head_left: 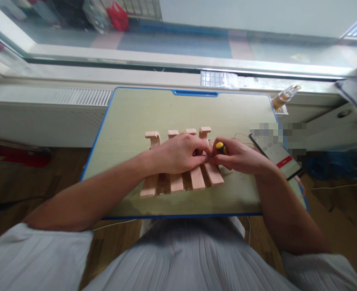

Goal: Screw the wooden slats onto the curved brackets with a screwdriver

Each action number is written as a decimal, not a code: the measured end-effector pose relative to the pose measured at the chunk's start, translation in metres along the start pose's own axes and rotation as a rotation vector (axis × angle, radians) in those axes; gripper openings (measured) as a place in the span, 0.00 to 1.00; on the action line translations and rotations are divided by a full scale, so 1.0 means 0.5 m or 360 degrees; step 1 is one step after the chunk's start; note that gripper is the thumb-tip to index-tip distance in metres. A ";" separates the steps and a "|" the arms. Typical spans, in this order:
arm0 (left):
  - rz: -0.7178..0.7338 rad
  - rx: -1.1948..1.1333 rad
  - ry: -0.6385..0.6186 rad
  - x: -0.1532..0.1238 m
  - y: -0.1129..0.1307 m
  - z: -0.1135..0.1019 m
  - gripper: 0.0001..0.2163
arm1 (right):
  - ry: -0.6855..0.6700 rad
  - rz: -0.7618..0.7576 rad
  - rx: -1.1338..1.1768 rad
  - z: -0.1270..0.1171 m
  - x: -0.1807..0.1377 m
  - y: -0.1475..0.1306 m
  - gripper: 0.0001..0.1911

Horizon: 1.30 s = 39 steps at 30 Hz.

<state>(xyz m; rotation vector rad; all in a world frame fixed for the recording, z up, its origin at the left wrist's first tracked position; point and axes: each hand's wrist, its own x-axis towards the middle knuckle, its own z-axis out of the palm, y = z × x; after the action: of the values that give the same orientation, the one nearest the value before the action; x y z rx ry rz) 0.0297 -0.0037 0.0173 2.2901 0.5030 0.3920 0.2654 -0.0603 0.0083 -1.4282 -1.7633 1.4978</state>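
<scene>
A pale wooden rack [178,182] of several parallel slats with hooked far ends lies on the small blue-edged desk [130,117]. My left hand [178,153] rests on top of the slats, fingers curled and pinched at the right-hand slat. My right hand [242,157] is closed round a screwdriver with a yellow and black handle [221,148], its tip pointing left toward my left fingertips. What the left fingers pinch is too small to see.
A phone [277,155] with a lit screen lies on the desk's right edge beside my right wrist. A thin cable [242,135] curls behind my right hand. A windowsill and radiator run behind the desk; a small bottle [284,97] stands at the back right.
</scene>
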 end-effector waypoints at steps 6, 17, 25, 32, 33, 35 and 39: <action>-0.0070 0.0001 0.0057 -0.001 -0.001 0.006 0.11 | 0.0258 -0.0149 0.0129 -0.006 -0.009 -0.004 0.10; -0.0180 -0.0020 0.0046 -0.006 -0.008 0.012 0.11 | 0.0946 -0.0515 -0.0295 0.011 -0.057 -0.065 0.12; -0.0218 0.0132 0.0065 -0.014 0.003 0.011 0.10 | 0.0896 -0.0593 -0.0691 0.003 -0.084 -0.107 0.09; -0.0191 0.0124 0.0053 -0.015 0.004 0.009 0.09 | 0.0881 -0.0719 -0.0833 0.001 -0.066 -0.095 0.06; -0.0190 0.0118 0.0049 -0.015 0.003 0.009 0.09 | 0.0900 -0.0743 -0.0842 0.002 -0.064 -0.092 0.05; -0.0198 0.0114 0.0043 -0.015 0.002 0.009 0.10 | 0.0939 -0.0793 -0.0844 0.003 -0.061 -0.087 0.05; -0.0201 0.0128 0.0040 -0.015 0.003 0.009 0.10 | 0.0888 -0.0833 -0.0859 0.002 -0.061 -0.086 0.04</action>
<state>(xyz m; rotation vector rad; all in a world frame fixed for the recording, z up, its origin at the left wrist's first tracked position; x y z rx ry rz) 0.0254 -0.0108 0.0143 2.3178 0.6834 0.3440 0.2579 -0.0830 0.0552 -1.2834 -2.0083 0.3218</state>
